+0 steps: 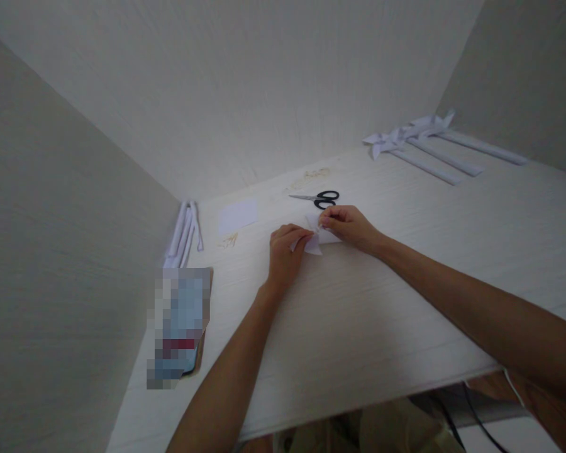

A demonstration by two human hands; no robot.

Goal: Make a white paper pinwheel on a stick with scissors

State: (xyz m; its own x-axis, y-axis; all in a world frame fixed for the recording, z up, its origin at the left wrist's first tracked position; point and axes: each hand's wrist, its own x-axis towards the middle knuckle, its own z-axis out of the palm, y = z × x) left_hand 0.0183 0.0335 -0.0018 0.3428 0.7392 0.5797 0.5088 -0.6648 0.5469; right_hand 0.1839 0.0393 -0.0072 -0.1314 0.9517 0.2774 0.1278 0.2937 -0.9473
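Two hands pinch a folded white paper (314, 245) at the middle of the white tabletop (358, 340).
The left hand (285, 251) grips the paper's near left side with its fingertips, and the right hand (351, 225) pinches it at the top. Black-handled scissors (319, 198) lie just behind the paper. A flat paper square (238, 217) lies to the left, near some paper rolls (182, 233). Three paper sticks (446, 157) with folded paper tops (396, 135) lie at the far right.

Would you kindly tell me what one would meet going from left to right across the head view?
Paper rolls, flat paper sheet, left hand, right hand, paper pinwheels.
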